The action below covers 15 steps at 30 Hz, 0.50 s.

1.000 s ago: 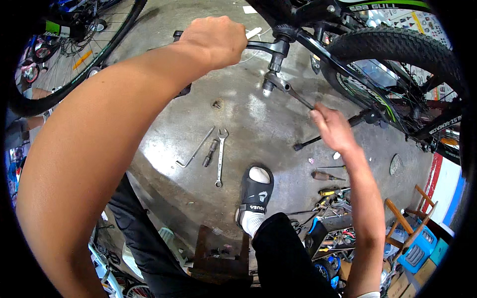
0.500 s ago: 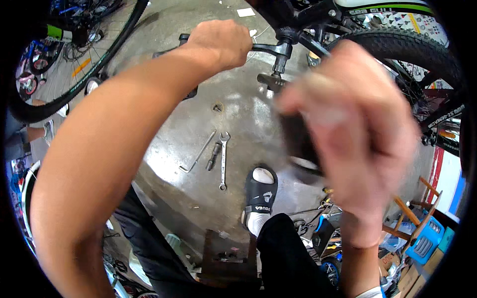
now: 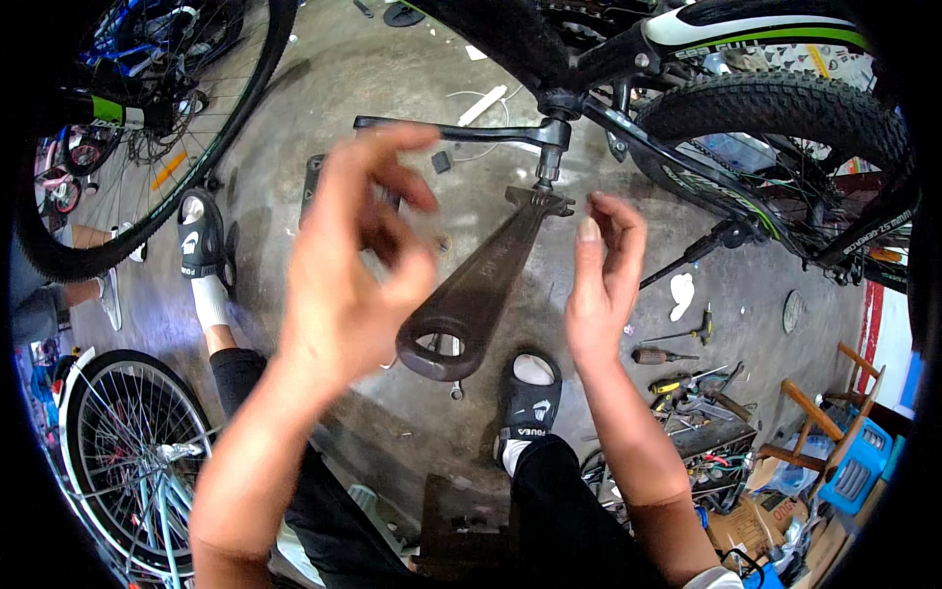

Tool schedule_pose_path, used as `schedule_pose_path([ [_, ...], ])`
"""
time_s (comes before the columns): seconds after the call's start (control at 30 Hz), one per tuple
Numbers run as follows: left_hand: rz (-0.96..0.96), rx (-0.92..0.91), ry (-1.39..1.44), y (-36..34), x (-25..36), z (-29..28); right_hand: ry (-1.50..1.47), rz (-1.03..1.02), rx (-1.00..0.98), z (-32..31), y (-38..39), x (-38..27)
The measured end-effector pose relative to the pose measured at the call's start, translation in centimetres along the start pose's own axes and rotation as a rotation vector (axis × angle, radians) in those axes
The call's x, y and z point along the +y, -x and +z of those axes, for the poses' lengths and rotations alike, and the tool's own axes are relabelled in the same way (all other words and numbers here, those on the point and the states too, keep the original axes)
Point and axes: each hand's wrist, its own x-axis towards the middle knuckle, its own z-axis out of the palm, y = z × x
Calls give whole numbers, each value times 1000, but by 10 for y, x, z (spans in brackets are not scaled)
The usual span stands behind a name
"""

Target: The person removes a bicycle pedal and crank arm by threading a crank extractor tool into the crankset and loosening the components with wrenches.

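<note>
A large dark wrench [image 3: 481,280] hangs slanted, its jaw end set on the bolt at the crank [image 3: 451,133] of a black and green bicycle [image 3: 599,59]. Its ring end points down toward me. My left hand [image 3: 353,265] is blurred, fingers spread, right beside the wrench's lower half; I see no grip on it. To the wrench's right, my right hand [image 3: 599,285] is open with fingers loosely curled, apart from the wrench.
My feet in black sandals and white socks [image 3: 530,402] [image 3: 199,236] rest on the concrete floor. Screwdrivers and other tools [image 3: 677,353] lie at the right. The rear tyre [image 3: 785,108] is upper right; other bicycle wheels [image 3: 128,452] [image 3: 147,147] stand at the left.
My left hand let go of the crank arm and came down. My right hand brought the big wrench up; it now sits on the crank bolt, and the right hand is off it.
</note>
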Motion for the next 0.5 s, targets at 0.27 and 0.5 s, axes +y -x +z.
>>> schedule_pose_path([
  [0.27, 48, 44, 422, -6, 10, 59, -423, 530, -113, 4, -4, 30],
  [0.5, -7, 309, 80, 5, 22, 18, -462, 697, -267, 3, -18, 33],
])
